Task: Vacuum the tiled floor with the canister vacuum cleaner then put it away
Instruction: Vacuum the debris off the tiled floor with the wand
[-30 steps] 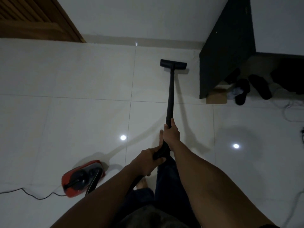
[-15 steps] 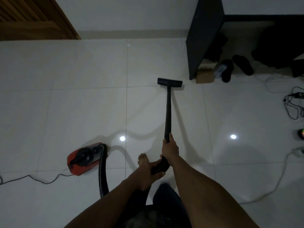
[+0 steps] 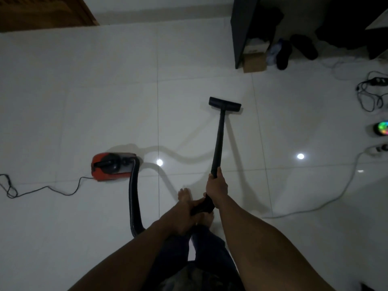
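Note:
The red canister vacuum cleaner [image 3: 111, 166] sits on the white tiled floor [image 3: 84, 106] to my left. Its black hose [image 3: 134, 202] curves from the canister toward me. A black wand [image 3: 218, 139] runs forward to the flat floor nozzle [image 3: 225, 104], which lies on the tiles ahead. My right hand [image 3: 216, 186] grips the wand's lower end. My left hand [image 3: 185, 215] grips the handle just behind it. My bare feet show below the hands.
The vacuum's black power cord [image 3: 42, 189] trails left. A dark cabinet [image 3: 245, 28] stands at the back right with a cardboard box [image 3: 254, 64] and shoes [image 3: 283, 54] beside it. Tangled cables [image 3: 370, 95], a glowing gadget [image 3: 381, 128] and a white cord [image 3: 336, 198] lie at the right. A wooden door [image 3: 42, 11] is back left.
The nozzle has been drawn back from the far wall toward me. I have stepped backward, so the canister and hose now lie further ahead on my left. Both hands keep their grip.

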### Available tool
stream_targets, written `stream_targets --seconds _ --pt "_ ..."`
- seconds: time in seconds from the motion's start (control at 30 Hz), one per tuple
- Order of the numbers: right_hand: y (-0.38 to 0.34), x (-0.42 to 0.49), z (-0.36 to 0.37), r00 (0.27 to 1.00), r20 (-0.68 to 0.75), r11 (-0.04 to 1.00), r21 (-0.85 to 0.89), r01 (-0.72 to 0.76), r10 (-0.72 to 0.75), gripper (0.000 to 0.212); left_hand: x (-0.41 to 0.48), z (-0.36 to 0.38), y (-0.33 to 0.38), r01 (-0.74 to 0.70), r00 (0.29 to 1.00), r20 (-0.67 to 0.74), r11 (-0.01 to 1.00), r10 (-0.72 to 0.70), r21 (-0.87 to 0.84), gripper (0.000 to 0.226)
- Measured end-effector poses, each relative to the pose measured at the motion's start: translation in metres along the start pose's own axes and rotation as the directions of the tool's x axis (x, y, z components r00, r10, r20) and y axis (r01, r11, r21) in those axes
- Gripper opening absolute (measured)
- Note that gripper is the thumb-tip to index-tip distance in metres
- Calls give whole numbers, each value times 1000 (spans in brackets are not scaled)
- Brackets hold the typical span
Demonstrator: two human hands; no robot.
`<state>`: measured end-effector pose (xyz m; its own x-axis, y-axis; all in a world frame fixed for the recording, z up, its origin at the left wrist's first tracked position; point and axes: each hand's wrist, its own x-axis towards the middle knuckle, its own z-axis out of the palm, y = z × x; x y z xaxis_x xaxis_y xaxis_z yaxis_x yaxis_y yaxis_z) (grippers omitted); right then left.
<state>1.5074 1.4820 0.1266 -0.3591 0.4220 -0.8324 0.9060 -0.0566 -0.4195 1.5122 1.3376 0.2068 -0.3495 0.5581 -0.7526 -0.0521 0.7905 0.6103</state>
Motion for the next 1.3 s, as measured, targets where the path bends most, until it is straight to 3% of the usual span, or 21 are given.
stream_targets --seconds 0.27,0.47,0.67,0.9,1.03,1.2,1.3 --pt "60 -30 -19 998 48 999 6 -50 50 55 -10 60 -21 -5 998 57 999 2 51 57" --pt "70 -19 -24 994 76 997 -7 -82 82 55 1 69 -17 35 996 75 999 -38 37 23" --pt "40 10 -35 996 62 997 -30 -68 70 56 41 64 -26 51 998 24 993 -53 106 68" --pt "-27 80 -32 999 39 995 -102 -26 30 59 75 -19 34 1 1000 29 1000 0 -24 39" --pt "-76 119 -36 999 49 995 -102 -7 12 61 113 -60 46 32 999 34 997 -29 -77 44" --pt "-162 162 -42 998 55 988 -150 -30 38 61 191 -117 38 41 999 15 998 -41 41 74" --pt "-210 187 -41 998 55 990 -140 -27 35 60 205 -175 65 66 998 13 998 -66 12 65"
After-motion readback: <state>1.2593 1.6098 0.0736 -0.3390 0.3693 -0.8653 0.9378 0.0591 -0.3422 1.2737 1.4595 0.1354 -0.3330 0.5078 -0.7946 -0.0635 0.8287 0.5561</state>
